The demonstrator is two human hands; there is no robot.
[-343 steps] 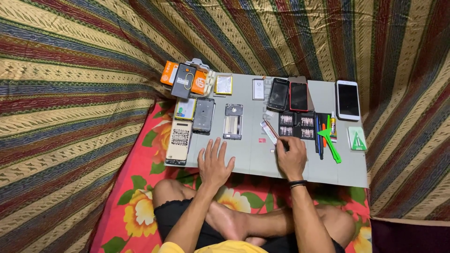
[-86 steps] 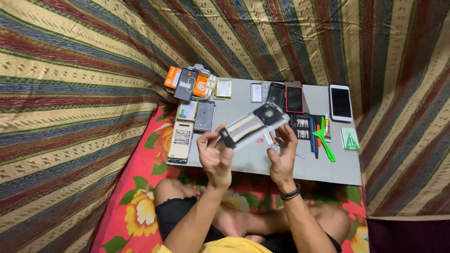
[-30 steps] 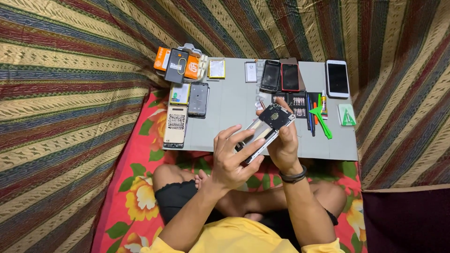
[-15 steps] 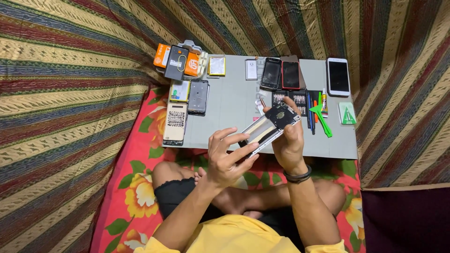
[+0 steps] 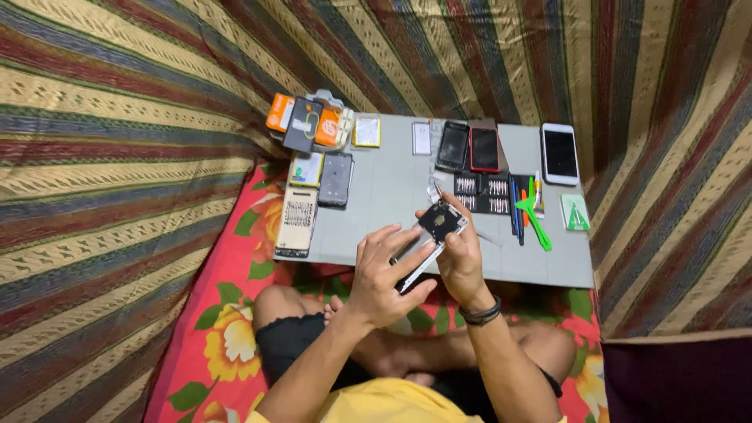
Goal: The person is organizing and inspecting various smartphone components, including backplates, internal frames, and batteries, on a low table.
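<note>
I hold an opened phone body [image 5: 429, 239], silver-edged with dark insides, tilted above the near edge of a grey work mat [image 5: 392, 200]. My left hand [image 5: 384, 274] grips its lower end from below. My right hand [image 5: 458, 251], with a dark band on the wrist, holds its upper end, fingers curled around the frame. Both hands hover over my crossed legs.
On the mat lie several phones and parts: a white phone [image 5: 559, 153], a red phone [image 5: 483, 149], a dark phone [image 5: 453, 146], a grey back cover [image 5: 336, 178], a screwdriver bit set [image 5: 482, 193], a green pry tool [image 5: 533, 219], orange packages [image 5: 309, 124]. Striped cloth surrounds it.
The phone body was lifted off the mat and brought toward me; since one second ago both hands have kept hold and tilted it slightly, drawing it a little lower.
</note>
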